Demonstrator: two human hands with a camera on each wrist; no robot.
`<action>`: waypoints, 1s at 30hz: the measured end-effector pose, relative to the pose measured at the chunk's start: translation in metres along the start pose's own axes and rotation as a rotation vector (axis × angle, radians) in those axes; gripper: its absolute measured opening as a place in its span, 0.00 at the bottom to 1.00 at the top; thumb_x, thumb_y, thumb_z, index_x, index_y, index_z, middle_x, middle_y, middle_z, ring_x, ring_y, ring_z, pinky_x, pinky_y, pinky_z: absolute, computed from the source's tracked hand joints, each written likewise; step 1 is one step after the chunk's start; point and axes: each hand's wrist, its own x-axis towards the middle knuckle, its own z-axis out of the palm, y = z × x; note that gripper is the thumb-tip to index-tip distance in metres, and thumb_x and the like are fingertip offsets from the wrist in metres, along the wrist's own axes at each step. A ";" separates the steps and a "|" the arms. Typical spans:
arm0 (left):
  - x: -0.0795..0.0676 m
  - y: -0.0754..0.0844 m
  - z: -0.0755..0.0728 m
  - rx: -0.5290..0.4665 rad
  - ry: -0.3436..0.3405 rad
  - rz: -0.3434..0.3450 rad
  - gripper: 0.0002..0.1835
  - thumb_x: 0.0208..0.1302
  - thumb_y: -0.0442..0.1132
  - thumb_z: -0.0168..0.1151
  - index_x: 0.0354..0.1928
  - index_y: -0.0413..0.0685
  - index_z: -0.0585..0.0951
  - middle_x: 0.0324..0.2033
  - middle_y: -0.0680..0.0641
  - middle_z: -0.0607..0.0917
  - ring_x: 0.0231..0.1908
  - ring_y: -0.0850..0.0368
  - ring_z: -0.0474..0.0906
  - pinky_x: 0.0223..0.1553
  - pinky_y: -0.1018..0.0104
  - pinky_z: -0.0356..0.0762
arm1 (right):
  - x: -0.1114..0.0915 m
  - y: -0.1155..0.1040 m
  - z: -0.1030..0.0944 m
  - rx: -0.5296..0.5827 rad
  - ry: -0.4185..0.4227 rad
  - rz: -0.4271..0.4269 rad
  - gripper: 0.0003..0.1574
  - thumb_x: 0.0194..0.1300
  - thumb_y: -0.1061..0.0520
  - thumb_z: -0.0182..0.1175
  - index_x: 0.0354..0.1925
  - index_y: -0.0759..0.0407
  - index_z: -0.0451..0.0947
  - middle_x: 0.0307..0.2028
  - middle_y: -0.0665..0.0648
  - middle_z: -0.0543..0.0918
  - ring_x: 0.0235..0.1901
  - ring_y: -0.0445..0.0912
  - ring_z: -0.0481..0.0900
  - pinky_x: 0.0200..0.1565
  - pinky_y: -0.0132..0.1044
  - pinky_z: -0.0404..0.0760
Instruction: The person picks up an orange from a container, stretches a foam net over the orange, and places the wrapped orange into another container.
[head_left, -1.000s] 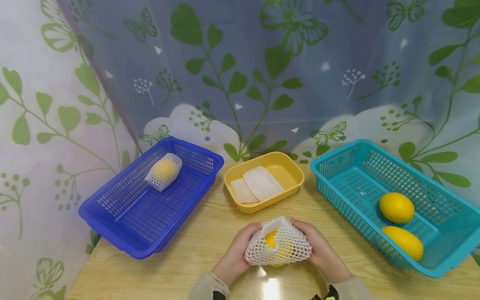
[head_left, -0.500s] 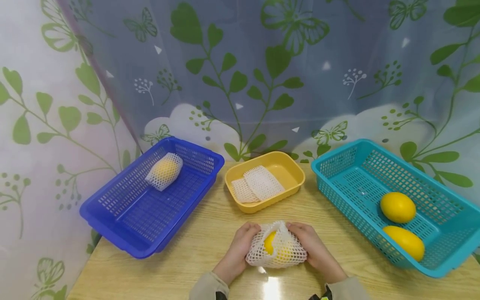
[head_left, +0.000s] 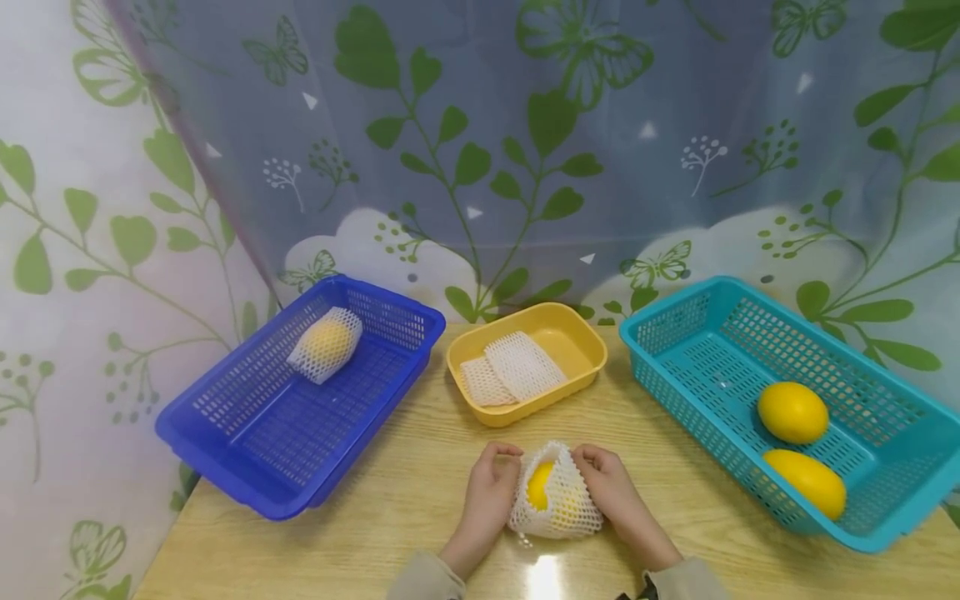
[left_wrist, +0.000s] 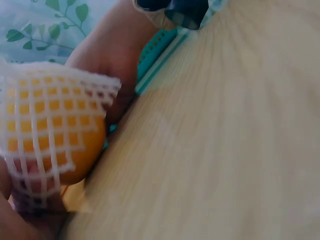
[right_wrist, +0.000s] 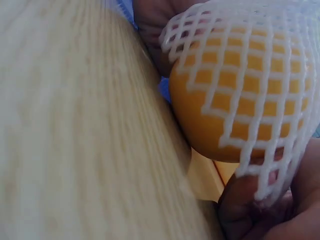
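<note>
A white foam net sleeve (head_left: 558,512) covers part of a yellow oval fruit (head_left: 538,487) at the front middle of the table. The fruit shows through a gap in the net, and its smooth underside is bare in both wrist views. My left hand (head_left: 491,493) holds the net's left side, its fingers behind the mesh (left_wrist: 35,145) in the left wrist view. On the other side my right hand (head_left: 611,496) pinches the net's edge (right_wrist: 272,175) between thumb and fingers. The fingertips of both hands are partly hidden by the net.
A blue basket (head_left: 300,454) at left holds one netted fruit (head_left: 327,342). Folded foam nets (head_left: 525,367) lie in a yellow tray (head_left: 577,342) behind my hands. At right, a teal basket (head_left: 675,408) holds two bare yellow fruits (head_left: 792,412). A patterned curtain (head_left: 450,208) stands behind.
The stretched net has drawn in and become narrower around the fruit. Both hands have come closer together, the left moving right and its fingers loosening at the net's side.
</note>
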 end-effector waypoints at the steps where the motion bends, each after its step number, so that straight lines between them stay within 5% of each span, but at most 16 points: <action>1: -0.001 -0.001 0.001 0.020 0.000 0.033 0.08 0.70 0.34 0.54 0.47 0.43 0.78 0.17 0.54 0.72 0.15 0.65 0.64 0.18 0.74 0.63 | 0.000 0.000 0.000 -0.003 0.006 -0.010 0.14 0.74 0.61 0.50 0.34 0.67 0.79 0.25 0.53 0.78 0.27 0.42 0.73 0.31 0.31 0.73; 8: -0.002 -0.005 0.002 0.161 0.033 0.238 0.05 0.71 0.31 0.54 0.44 0.45 0.78 0.12 0.58 0.65 0.11 0.72 0.56 0.14 0.77 0.54 | -0.001 0.000 0.003 -0.010 0.039 -0.053 0.15 0.74 0.62 0.52 0.30 0.66 0.77 0.26 0.54 0.80 0.41 0.40 0.80 0.42 0.29 0.75; 16: -0.003 -0.009 -0.001 0.468 0.188 0.403 0.04 0.67 0.35 0.60 0.41 0.53 0.79 0.25 0.60 0.73 0.22 0.70 0.66 0.23 0.74 0.66 | -0.001 0.003 0.005 -0.017 0.045 -0.077 0.15 0.74 0.62 0.52 0.28 0.66 0.75 0.28 0.55 0.82 0.54 0.49 0.79 0.52 0.30 0.74; 19: -0.003 -0.010 -0.001 0.466 0.206 0.458 0.04 0.71 0.36 0.57 0.42 0.52 0.79 0.31 0.58 0.75 0.27 0.67 0.70 0.27 0.73 0.70 | -0.001 0.004 0.004 -0.017 0.044 -0.089 0.15 0.74 0.62 0.52 0.29 0.66 0.76 0.31 0.56 0.84 0.48 0.47 0.80 0.47 0.30 0.75; 22: -0.004 -0.010 -0.002 0.313 0.142 0.520 0.09 0.76 0.34 0.48 0.48 0.46 0.78 0.38 0.52 0.78 0.37 0.61 0.74 0.38 0.69 0.75 | -0.001 0.005 0.004 -0.011 0.043 -0.089 0.15 0.74 0.63 0.52 0.29 0.67 0.77 0.37 0.58 0.85 0.42 0.43 0.78 0.43 0.30 0.75; 25: -0.006 -0.009 -0.003 0.144 -0.006 0.588 0.15 0.77 0.33 0.41 0.59 0.42 0.73 0.49 0.46 0.78 0.49 0.52 0.73 0.50 0.63 0.71 | 0.000 0.005 0.004 -0.002 0.042 -0.075 0.14 0.73 0.63 0.52 0.30 0.67 0.78 0.39 0.59 0.85 0.40 0.41 0.78 0.41 0.30 0.76; 30: -0.009 -0.008 -0.005 0.058 -0.319 0.665 0.35 0.75 0.64 0.35 0.72 0.47 0.55 0.66 0.43 0.65 0.63 0.43 0.60 0.59 0.57 0.60 | 0.001 0.004 0.004 0.020 0.038 -0.055 0.14 0.73 0.63 0.52 0.31 0.68 0.78 0.32 0.56 0.83 0.33 0.42 0.75 0.35 0.31 0.75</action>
